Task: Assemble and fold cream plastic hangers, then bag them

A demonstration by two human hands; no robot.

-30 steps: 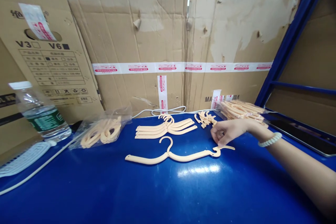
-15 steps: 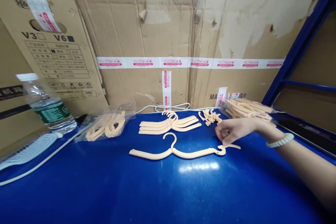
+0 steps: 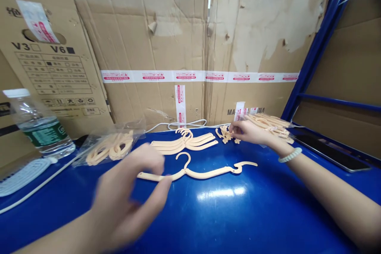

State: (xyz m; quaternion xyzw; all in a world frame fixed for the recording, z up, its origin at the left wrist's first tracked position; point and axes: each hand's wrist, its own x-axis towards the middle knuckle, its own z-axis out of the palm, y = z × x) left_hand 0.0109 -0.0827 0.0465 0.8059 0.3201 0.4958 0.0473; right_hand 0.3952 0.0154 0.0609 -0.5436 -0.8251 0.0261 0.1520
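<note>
A peach plastic hanger (image 3: 205, 173) with an extra hook at its right end lies flat on the blue table (image 3: 238, 214). My left hand (image 3: 131, 202) is blurred by motion, with curled fingers just at the hanger's left tip. My right hand (image 3: 247, 131), with a pale bead bracelet on its wrist, is farther back. Its fingers are pinched together on the small pile of peach hook pieces (image 3: 224, 133). A stack of hangers (image 3: 184, 143) lies behind the single one.
A clear bag of peach parts (image 3: 110, 149) lies at the left, and another bag (image 3: 269, 123) sits behind my right hand. A water bottle (image 3: 38, 127), a white cable (image 3: 184, 124) and a dark tablet (image 3: 327, 149) are about. Cardboard boxes (image 3: 166, 39) wall the back.
My right hand left the hanger's right end and moved back to the pile of small pieces. My left hand came into view at the hanger's left end.
</note>
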